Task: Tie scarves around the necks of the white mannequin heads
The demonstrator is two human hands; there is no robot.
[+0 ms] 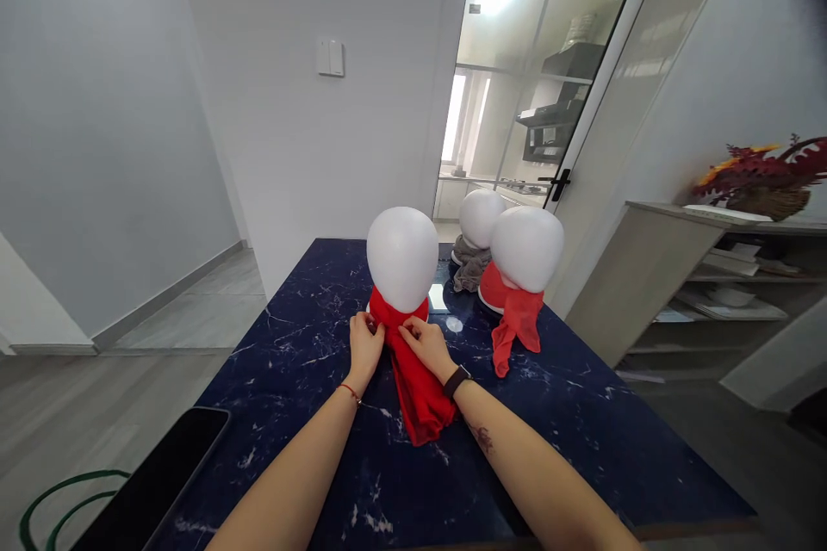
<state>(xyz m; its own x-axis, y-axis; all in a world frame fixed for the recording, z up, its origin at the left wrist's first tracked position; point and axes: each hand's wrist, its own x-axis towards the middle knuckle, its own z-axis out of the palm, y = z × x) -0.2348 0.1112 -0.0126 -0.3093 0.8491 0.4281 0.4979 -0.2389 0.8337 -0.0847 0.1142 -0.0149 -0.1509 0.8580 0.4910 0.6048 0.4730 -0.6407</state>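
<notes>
A white egg-shaped head form [402, 256] stands upright on the table in front of me. Around its base wraps a red scarf [419, 396], its loose end trailing toward me over the tabletop. My left hand [366, 343] pinches the scarf at the left of the neck. On the other side, close by, my right hand [426, 344] has its fingers closed on the same cloth just below the form. The fingertips nearly meet at the gathered part, and the exact fold between them is hidden.
At the right stands another white form [528, 248] with a lighter red scarf [519, 323]. Behind it is a third form [481, 219] with a grey scarf [471, 265]. A black phone-like slab [158, 482] lies at the left edge of the dark blue marbled table [290, 336].
</notes>
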